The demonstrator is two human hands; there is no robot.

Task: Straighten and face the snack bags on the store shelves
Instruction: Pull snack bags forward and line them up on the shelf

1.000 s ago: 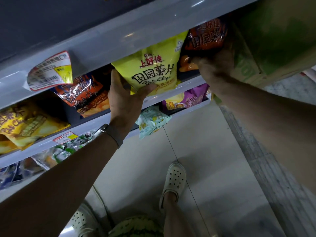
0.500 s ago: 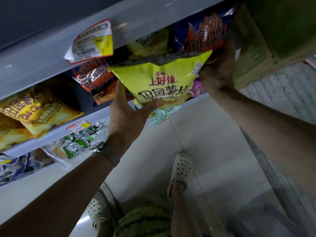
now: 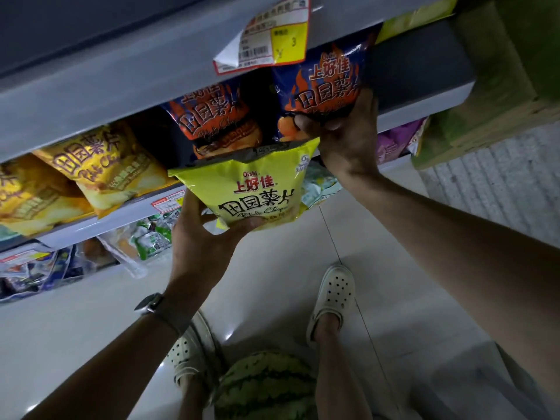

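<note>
My left hand (image 3: 202, 237) grips the bottom of a bright yellow chip bag (image 3: 254, 189) and holds it out in front of the shelf edge. My right hand (image 3: 345, 137) pinches the lower edge of a dark blue and orange flame-print chip bag (image 3: 327, 83) at the right end of the shelf row. A second flame-print bag (image 3: 212, 116) stands beside it, to its left. Further left on the same grey shelf (image 3: 127, 213), orange-yellow chip bags (image 3: 100, 165) lean crookedly.
A curled price label (image 3: 266, 40) hangs off the upper shelf rail. Lower shelves hold green and clear packets (image 3: 148, 237) and purple bags (image 3: 394, 144). A green carton (image 3: 500, 71) stands at the right. My white clogs (image 3: 333, 295) stand on the tiled floor.
The yellow bag has come down and forward, off the shelf, in my left hand. The flame-print bag in my right hand now stands upright and faces out. The view has shifted left.
</note>
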